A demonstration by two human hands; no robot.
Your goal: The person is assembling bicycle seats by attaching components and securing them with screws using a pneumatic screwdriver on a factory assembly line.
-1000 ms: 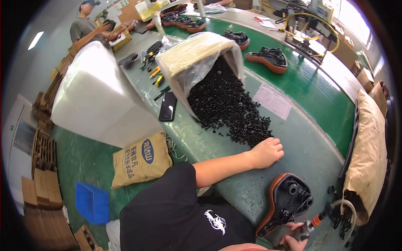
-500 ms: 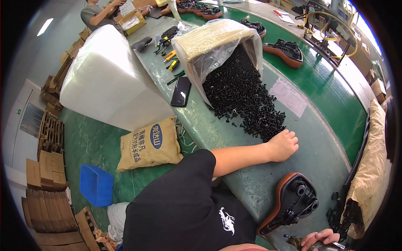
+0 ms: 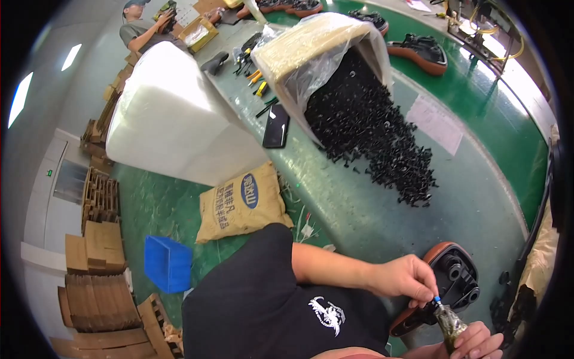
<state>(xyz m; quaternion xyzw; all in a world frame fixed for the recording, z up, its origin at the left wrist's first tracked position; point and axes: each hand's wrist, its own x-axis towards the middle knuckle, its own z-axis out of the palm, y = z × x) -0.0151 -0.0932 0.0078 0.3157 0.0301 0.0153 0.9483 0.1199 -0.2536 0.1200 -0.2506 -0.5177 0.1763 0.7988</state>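
My left hand (image 3: 412,278) is closed in a pinch beside the blue tip of a power screwdriver (image 3: 449,323); whatever lies between the fingertips is too small to make out. My right hand (image 3: 476,341), at the lower right edge, is wrapped round the screwdriver's body, which points up toward the left fingers. Behind both hands a brown-and-black bicycle saddle (image 3: 457,269) lies underside up on the bench, partly covered by the left hand and the tool. A heap of black screws (image 3: 388,149) spills toward me from a plastic-lined box (image 3: 317,45) tipped on its side.
A phone (image 3: 275,126), a paper sheet (image 3: 434,124) and hand tools lie on the green bench (image 3: 335,209). More saddles (image 3: 418,54) stand beyond. On the left are a white wrapped block (image 3: 173,119), a brown sack (image 3: 244,203) and a blue bin (image 3: 167,263). A co-worker (image 3: 149,30) stands far left.
My left hand has moved from the edge of the screw heap down to the screwdriver's tip, its fingers now pinched. The screwdriver and my right hand have come further into view.
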